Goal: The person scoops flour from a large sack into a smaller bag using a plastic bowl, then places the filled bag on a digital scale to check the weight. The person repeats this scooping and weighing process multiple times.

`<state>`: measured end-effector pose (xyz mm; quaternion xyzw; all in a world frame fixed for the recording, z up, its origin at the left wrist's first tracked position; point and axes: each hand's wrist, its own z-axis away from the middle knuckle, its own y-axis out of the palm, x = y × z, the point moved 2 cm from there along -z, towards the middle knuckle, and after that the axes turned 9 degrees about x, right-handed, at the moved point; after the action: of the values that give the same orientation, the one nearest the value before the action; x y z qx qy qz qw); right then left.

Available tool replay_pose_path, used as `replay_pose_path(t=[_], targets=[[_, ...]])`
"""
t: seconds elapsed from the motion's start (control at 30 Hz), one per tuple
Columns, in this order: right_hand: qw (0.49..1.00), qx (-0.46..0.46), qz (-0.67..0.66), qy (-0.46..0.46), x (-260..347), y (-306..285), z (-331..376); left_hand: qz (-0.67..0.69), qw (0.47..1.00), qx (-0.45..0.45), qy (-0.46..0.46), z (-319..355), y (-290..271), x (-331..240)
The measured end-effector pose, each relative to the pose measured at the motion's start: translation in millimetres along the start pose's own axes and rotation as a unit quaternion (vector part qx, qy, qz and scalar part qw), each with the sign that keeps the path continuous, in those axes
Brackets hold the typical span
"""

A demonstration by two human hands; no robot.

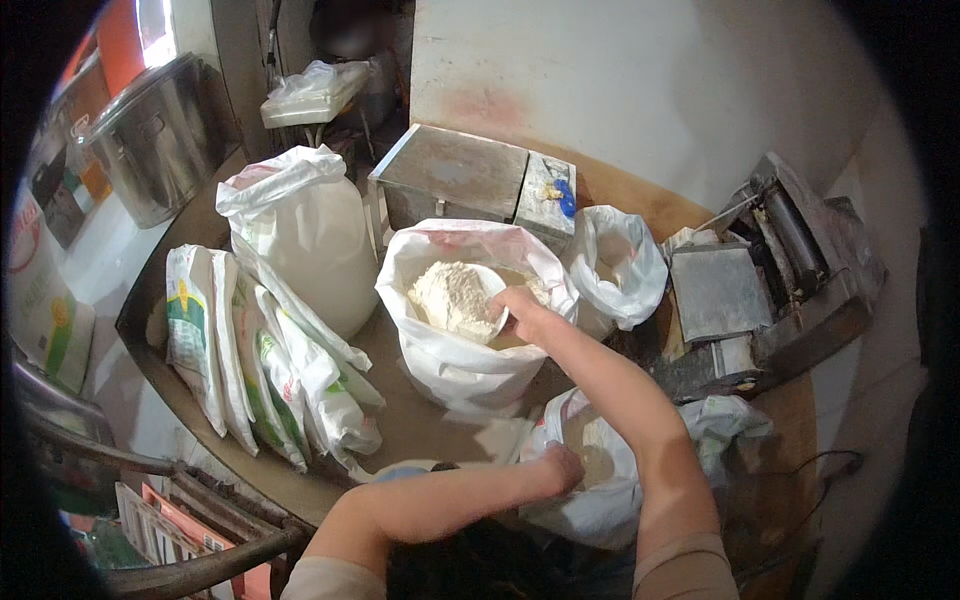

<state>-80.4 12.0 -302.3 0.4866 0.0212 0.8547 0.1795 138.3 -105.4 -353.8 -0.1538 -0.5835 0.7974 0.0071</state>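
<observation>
A large white sack (450, 375) of flour stands open in the middle, its rim rolled down. Inside it, my right hand (518, 315) grips the edge of a white bowl (494, 284), which is heaped with pale flour (452, 297). Closer to me and to the right is a smaller white plastic bag (600, 505) with flour-like powder in it. My left hand (562, 468) is closed at that bag's near-left rim, its fingertips partly hidden. My right forearm passes over the smaller bag.
Several flat packages (215, 350) lean together at the left, beside a tall white sack (305, 240). Behind is a metal box (450, 175). A clear bag (615, 265) and a roller machine (745, 280) stand at the right. A steel pot (155, 140) is far left.
</observation>
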Motion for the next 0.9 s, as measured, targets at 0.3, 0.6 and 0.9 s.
replay_pose_path(t=[0.3, 0.6, 0.9], targets=[[0.989, -0.099, -0.087, -0.063, 4.7, -12.0, 22.2, 0.03, 0.989, 0.142, 0.009, -20.1, 13.6, 7.4], [0.981, -0.113, -0.143, -0.072, 17.4, -13.8, 54.5, 0.033, 0.996, 0.084, -0.004, -9.4, 12.6, 12.8], [0.975, -0.1, -0.164, -0.113, -2.7, -60.2, 154.7, 0.014, 0.973, 0.231, 0.017, -11.0, 6.4, 9.0]])
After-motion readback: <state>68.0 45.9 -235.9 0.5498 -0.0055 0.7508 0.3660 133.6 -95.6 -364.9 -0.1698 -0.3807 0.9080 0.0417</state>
